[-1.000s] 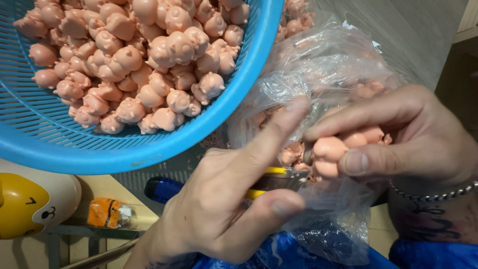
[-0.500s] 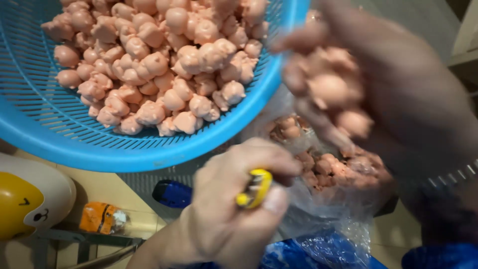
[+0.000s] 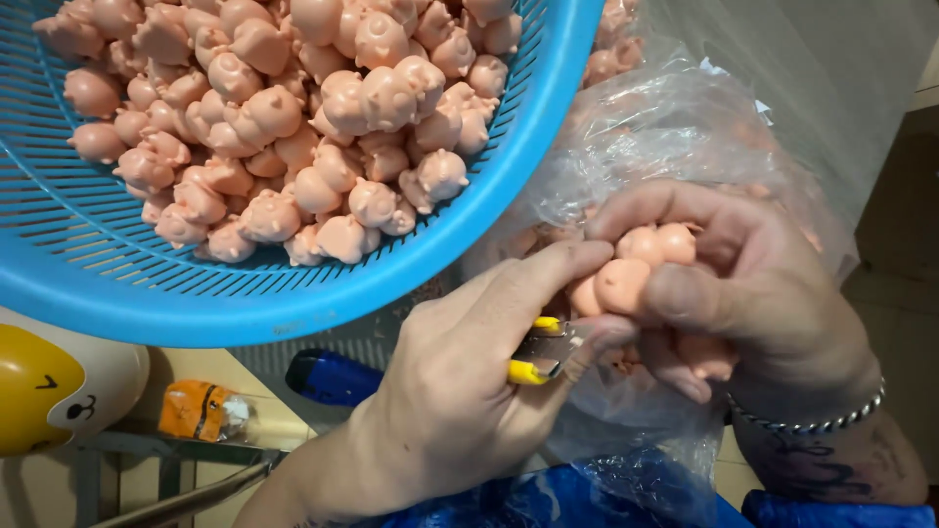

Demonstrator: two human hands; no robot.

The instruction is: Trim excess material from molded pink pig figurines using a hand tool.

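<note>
- Landmark = blue basket (image 3: 293,293), tilted, top-left of view, heaped w/ small pink pig figures (image 3: 323,108).
- Right hand (image 3: 743,284), just right of basket rim & below it: fingers curled shut round a few pink pig pieces (image 3: 636,264); thumb pressed on the front one. More pieces tucked under the palm, count unclear.
- Left hand (image 3: 460,391), below basket's lower-right rim: closed round a small yellow-handled cutter (image 3: 538,357), index finger stretched out so its tip touches the held piece. Blade end sits right at the piece; can't tell if it's cutting.
- Clear plastic bag (image 3: 675,127), right of basket, behind both hands: more pink pieces inside, film crumpled.
- Below basket: blue-capped thing (image 3: 333,376), orange packet (image 3: 201,411), yellow-and-white rounded toy (image 3: 59,391) at far left.
- Risks, my read:
 - Blade is close to right thumb & left index tip; a slip on soft rounded rubber could nick skin.
 - Right hand holds several pieces at once, so one may drop out into the bag or floor w/ loosened grip.
 - Basket is tilted & piled high near the rim; a knock from the left wrist could spill figures.
 - Bag film is just beside the blade, could get snagged or slit.
</note>
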